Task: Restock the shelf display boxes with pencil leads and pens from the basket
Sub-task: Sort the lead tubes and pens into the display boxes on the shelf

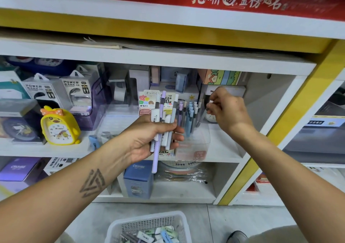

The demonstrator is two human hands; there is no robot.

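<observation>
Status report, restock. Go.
Left hand grips bundle of pens. Right hand pinches one pen's top in clear display box. Basket below. Nothing blocking.

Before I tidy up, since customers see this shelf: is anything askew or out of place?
Nothing damaged or spilled. The pens in the clear display box lean at mixed angles rather than upright, and the basket sits on the floor.

White shelving [186, 59] with yellow trim [280, 140], grey floor [233, 218].
</observation>
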